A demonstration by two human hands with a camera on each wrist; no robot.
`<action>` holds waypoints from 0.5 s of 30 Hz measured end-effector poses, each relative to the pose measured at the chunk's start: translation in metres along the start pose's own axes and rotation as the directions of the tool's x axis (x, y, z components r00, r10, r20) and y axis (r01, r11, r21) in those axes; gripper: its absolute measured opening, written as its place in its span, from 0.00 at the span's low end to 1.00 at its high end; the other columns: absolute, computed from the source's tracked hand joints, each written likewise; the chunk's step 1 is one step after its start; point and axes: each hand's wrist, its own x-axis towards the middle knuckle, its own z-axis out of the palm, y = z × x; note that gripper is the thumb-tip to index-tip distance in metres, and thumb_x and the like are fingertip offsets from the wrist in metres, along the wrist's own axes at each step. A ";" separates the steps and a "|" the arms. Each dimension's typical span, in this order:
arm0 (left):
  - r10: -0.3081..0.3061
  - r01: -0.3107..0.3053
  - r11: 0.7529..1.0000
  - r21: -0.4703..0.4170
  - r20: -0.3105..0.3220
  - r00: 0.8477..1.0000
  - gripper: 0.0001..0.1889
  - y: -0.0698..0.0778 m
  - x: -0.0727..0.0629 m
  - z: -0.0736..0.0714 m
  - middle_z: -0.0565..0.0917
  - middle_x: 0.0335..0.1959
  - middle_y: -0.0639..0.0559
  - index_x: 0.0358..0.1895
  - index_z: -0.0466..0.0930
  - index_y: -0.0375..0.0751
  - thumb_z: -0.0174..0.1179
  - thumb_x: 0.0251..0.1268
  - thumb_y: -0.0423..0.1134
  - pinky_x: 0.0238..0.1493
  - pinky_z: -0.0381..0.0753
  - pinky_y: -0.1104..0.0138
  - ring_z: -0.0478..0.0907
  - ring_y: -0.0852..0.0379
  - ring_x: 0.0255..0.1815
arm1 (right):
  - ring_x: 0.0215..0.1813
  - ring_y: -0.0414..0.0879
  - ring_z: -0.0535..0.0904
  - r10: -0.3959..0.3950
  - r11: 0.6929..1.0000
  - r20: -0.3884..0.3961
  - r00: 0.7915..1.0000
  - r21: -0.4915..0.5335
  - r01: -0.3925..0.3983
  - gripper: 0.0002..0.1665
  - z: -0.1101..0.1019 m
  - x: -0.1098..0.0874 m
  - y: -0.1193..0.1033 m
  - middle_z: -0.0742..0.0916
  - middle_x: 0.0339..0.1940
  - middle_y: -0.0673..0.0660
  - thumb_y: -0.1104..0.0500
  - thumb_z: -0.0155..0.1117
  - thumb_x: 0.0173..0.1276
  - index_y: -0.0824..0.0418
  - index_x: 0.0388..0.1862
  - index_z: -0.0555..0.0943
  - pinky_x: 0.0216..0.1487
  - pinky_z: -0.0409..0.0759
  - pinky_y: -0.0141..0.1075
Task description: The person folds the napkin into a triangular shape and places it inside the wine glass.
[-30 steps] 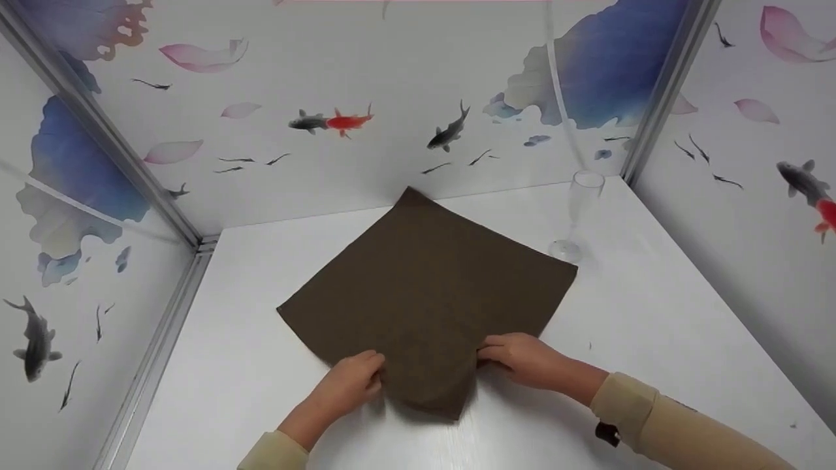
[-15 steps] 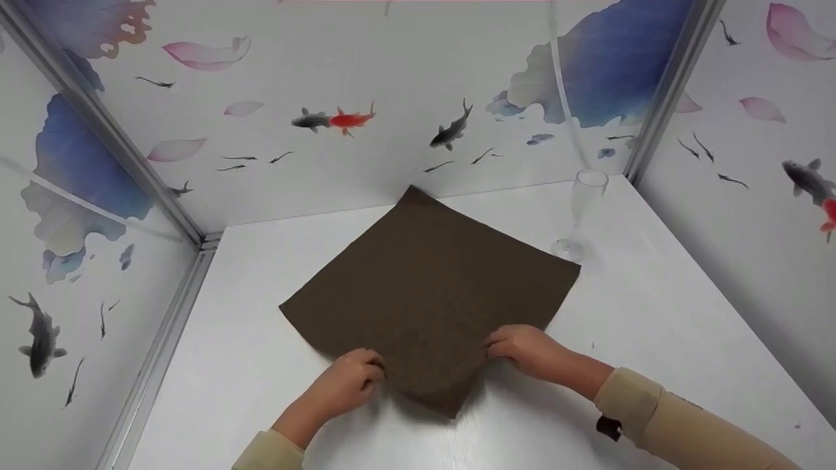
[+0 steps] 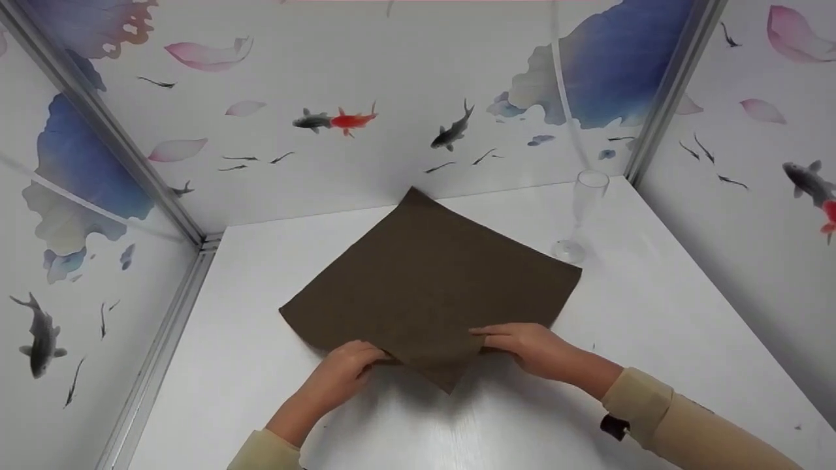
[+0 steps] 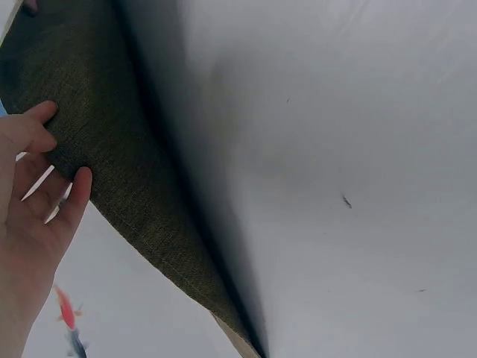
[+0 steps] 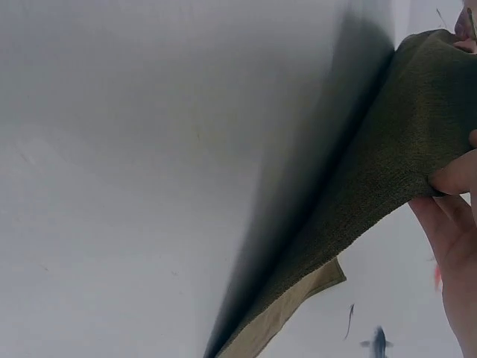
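Note:
A square brown cloth (image 3: 424,274) lies cornerwise on the white table (image 3: 248,274), its near part raised and bent. My left hand (image 3: 343,371) pinches the near left edge. In the left wrist view the thumb presses the underside of the cloth (image 4: 112,134), and the other fingers go behind its edge. On the near right edge, my right hand (image 3: 535,349) pinches the cloth between thumb and fingers, with fingers reaching over the top. The near corner points towards me between both hands. In the right wrist view the raised cloth (image 5: 387,164) slants above the table.
A clear champagne flute (image 3: 578,215) stands at the back right, just behind the cloth's right corner. White walls (image 3: 392,59) printed with fish and petals enclose the table at the back and sides. The cloth's far corner reaches the back wall.
The near corner of the cloth has shifted away from me, and the bend there is flatter. My right fingers have straightened out farther over the cloth. The flute has stayed put.

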 end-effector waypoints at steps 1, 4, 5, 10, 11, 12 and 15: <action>0.003 -0.003 1.000 -0.008 -0.019 1.000 0.12 0.000 0.000 -0.001 0.84 0.41 0.57 0.44 0.84 0.44 0.60 0.63 0.24 0.45 0.79 0.61 0.79 0.59 0.44 | 0.59 0.46 0.79 0.007 1.000 0.002 1.000 0.004 -0.007 0.28 -0.001 0.000 0.000 0.79 0.65 0.51 0.79 0.62 0.59 0.58 0.56 0.80 0.51 0.81 0.41; 0.011 -0.011 1.000 -0.006 -0.068 0.998 0.12 0.001 -0.001 -0.002 0.84 0.41 0.57 0.45 0.84 0.45 0.61 0.63 0.25 0.46 0.78 0.58 0.80 0.59 0.43 | 0.61 0.46 0.78 0.024 1.000 0.001 1.000 0.019 -0.024 0.31 -0.003 0.000 -0.002 0.77 0.67 0.50 0.80 0.62 0.58 0.58 0.59 0.79 0.51 0.80 0.41; 0.012 -0.012 1.000 -0.004 -0.078 0.997 0.13 0.001 -0.002 -0.002 0.84 0.40 0.57 0.45 0.84 0.45 0.61 0.63 0.25 0.47 0.77 0.57 0.80 0.59 0.43 | 0.61 0.46 0.77 0.030 0.999 0.004 1.000 0.025 -0.030 0.32 -0.003 0.000 -0.002 0.77 0.67 0.50 0.80 0.62 0.58 0.58 0.59 0.78 0.51 0.80 0.41; -0.004 0.001 1.000 -0.031 -0.078 0.997 0.14 0.003 -0.002 -0.006 0.85 0.42 0.55 0.48 0.83 0.42 0.61 0.63 0.24 0.50 0.77 0.57 0.80 0.57 0.45 | 0.62 0.46 0.76 0.082 0.995 0.048 0.995 0.053 -0.084 0.33 -0.006 -0.001 -0.005 0.74 0.70 0.49 0.78 0.62 0.61 0.57 0.64 0.76 0.52 0.80 0.41; -0.010 0.006 0.999 -0.045 -0.075 0.997 0.15 0.004 -0.002 -0.006 0.85 0.43 0.54 0.49 0.83 0.41 0.60 0.63 0.23 0.50 0.78 0.57 0.80 0.57 0.45 | 0.62 0.46 0.76 0.088 0.994 0.059 0.994 0.055 -0.092 0.33 -0.007 -0.001 -0.005 0.73 0.70 0.49 0.77 0.62 0.61 0.58 0.64 0.75 0.52 0.80 0.41; -0.016 0.012 0.999 -0.053 -0.070 0.997 0.15 0.005 -0.002 -0.007 0.85 0.44 0.53 0.50 0.83 0.41 0.60 0.63 0.23 0.49 0.78 0.58 0.79 0.56 0.46 | 0.62 0.47 0.77 0.094 0.994 0.069 0.993 0.057 -0.098 0.34 -0.008 -0.002 -0.006 0.72 0.71 0.49 0.77 0.62 0.61 0.58 0.65 0.74 0.52 0.80 0.41; -0.025 0.022 0.998 -0.050 -0.059 0.998 0.16 0.006 -0.003 -0.010 0.84 0.45 0.53 0.51 0.82 0.40 0.60 0.63 0.22 0.48 0.79 0.60 0.79 0.55 0.47 | 0.59 0.47 0.79 0.088 0.993 0.082 0.993 0.068 -0.094 0.37 -0.010 -0.003 -0.008 0.69 0.73 0.49 0.78 0.62 0.60 0.58 0.68 0.72 0.49 0.81 0.40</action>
